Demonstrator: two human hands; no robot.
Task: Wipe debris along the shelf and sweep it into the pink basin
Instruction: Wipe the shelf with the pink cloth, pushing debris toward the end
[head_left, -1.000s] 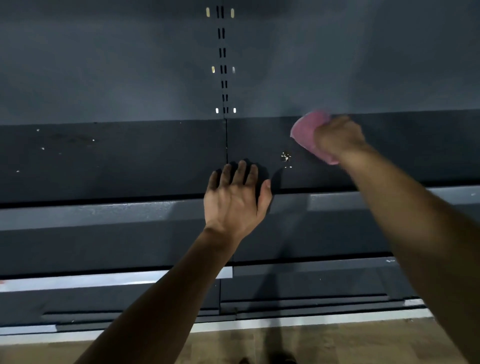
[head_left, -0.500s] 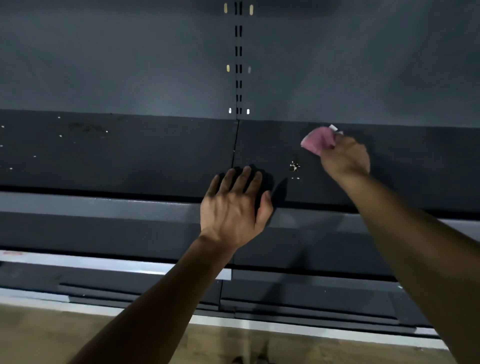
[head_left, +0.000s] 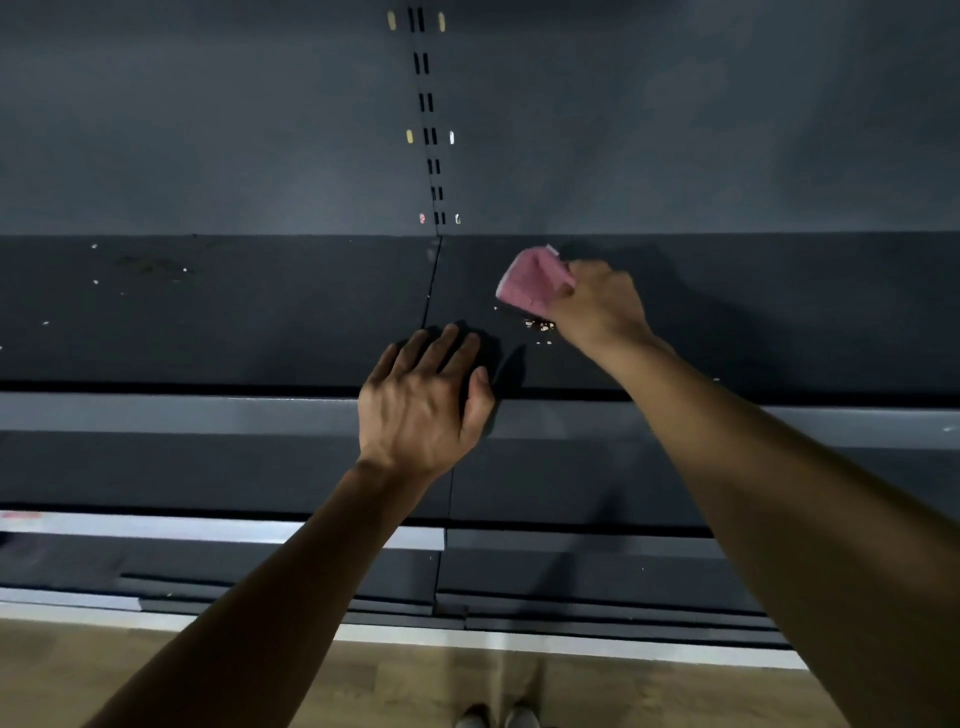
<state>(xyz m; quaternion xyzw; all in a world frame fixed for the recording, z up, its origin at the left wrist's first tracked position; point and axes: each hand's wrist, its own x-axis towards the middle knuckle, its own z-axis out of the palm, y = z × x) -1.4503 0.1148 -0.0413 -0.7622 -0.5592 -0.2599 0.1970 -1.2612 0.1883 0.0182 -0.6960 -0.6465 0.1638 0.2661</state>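
A dark grey shelf (head_left: 260, 322) runs across the view. My right hand (head_left: 597, 306) grips a pink cloth (head_left: 530, 280) pressed on the shelf, just right of the seam between two shelf panels. A small pile of pale debris (head_left: 540, 326) lies right below the cloth. My left hand (head_left: 421, 410) rests flat at the shelf's front edge, fingers together, left of the debris. Scattered white specks (head_left: 140, 273) dot the left panel. No pink basin is in view.
A slotted upright (head_left: 428, 119) runs down the grey back panel. Lower shelf edges (head_left: 208, 530) step out below. Wooden floor (head_left: 156, 670) and the tips of my shoes (head_left: 493, 719) show at the bottom.
My right hand has dragged the pink cloth left and toward me, up to the debris pile. My left hand stays at the shelf edge. The camera has shifted a little.
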